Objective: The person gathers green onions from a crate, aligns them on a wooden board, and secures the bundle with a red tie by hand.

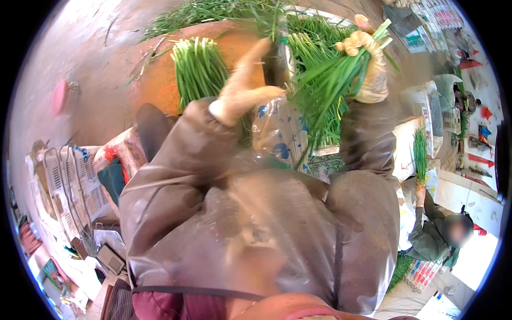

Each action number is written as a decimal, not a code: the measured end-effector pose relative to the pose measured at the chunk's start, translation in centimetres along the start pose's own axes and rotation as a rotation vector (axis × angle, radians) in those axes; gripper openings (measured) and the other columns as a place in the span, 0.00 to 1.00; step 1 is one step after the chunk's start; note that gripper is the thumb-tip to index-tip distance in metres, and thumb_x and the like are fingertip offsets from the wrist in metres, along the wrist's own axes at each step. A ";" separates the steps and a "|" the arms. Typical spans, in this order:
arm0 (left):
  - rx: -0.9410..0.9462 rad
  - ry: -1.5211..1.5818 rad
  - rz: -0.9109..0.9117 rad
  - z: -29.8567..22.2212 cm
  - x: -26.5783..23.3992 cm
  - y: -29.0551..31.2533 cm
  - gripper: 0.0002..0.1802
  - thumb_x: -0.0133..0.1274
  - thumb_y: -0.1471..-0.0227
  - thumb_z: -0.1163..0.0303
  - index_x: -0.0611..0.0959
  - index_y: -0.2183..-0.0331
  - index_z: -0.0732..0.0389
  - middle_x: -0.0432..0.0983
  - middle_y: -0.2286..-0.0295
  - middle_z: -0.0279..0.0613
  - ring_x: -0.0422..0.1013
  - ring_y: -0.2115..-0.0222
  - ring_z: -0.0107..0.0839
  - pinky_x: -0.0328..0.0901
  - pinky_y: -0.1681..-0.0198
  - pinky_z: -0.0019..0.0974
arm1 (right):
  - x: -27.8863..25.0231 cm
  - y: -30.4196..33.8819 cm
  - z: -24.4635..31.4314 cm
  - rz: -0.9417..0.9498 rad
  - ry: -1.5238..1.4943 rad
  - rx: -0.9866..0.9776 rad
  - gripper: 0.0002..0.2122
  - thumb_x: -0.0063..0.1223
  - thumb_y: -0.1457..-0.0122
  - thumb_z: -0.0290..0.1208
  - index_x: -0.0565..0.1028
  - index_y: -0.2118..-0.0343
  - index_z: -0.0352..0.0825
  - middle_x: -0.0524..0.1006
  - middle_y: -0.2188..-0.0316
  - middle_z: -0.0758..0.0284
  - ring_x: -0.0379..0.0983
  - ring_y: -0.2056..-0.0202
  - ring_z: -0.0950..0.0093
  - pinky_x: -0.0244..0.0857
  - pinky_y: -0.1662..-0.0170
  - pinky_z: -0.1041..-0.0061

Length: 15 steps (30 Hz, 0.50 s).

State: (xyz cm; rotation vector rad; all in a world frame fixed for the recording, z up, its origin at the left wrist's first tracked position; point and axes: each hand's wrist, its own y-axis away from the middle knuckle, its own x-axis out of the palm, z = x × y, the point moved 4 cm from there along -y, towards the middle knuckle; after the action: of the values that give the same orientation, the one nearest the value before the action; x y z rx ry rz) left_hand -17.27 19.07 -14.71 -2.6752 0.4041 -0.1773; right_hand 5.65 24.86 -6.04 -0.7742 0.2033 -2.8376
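My right hand (368, 66), in a pale glove, is closed round a loose handful of garlic chives (333, 77). Their pale cut ends stick out above the fist, and the green leaves fan down to the left. My left hand (242, 90), also gloved and somewhat blurred, is stretched out with thumb and fingers apart and nothing in it. Just left of it, a thick bundle of garlic chives (197, 66) lies on an orange board (160, 96). Below the right hand, more chives (320, 42) fill a white crate (290, 58).
A clear plastic bag with blue spots (280, 128) lies between my forearms. Loose greens (208, 16) are heaped beyond the board. At the left are a pink stool (61, 97) and a white slatted crate (69, 181). To the right, another person (434, 234) holds a green bunch (420, 154).
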 end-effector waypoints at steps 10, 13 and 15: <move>-0.742 0.502 0.140 -4.8 -1.4 7.6 0.26 0.58 0.57 0.83 0.75 0.52 0.64 0.75 0.64 0.37 0.71 0.67 0.25 0.67 0.63 0.29 | 8.1 1.7 -6.5 0.065 -0.290 0.143 0.15 0.50 0.38 0.33 0.71 0.52 0.29 0.60 0.85 0.78 0.62 0.81 0.82 0.66 0.64 0.72; -0.713 0.367 -0.024 -4.5 -3.4 11.3 0.24 0.58 0.58 0.84 0.76 0.55 0.66 0.75 0.66 0.38 0.70 0.71 0.26 0.67 0.66 0.30 | 2.2 0.3 -8.4 0.085 -0.419 0.079 0.13 0.48 0.37 0.34 0.74 0.58 0.29 0.54 0.89 0.81 0.55 0.86 0.84 0.64 0.69 0.76; -0.714 0.454 -0.128 -5.1 -4.0 13.4 0.23 0.58 0.58 0.84 0.77 0.56 0.66 0.74 0.68 0.39 0.70 0.72 0.27 0.67 0.67 0.30 | -1.1 0.8 -8.3 -0.094 -0.176 0.036 0.12 0.47 0.37 0.33 0.74 0.57 0.29 0.55 0.90 0.79 0.55 0.87 0.84 0.64 0.70 0.78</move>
State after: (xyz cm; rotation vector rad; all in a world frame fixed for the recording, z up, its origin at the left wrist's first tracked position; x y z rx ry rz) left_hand -25.40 6.67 -16.15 -3.3575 0.5039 -0.8274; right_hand 2.43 25.03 -13.86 -1.0447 0.0922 -2.8296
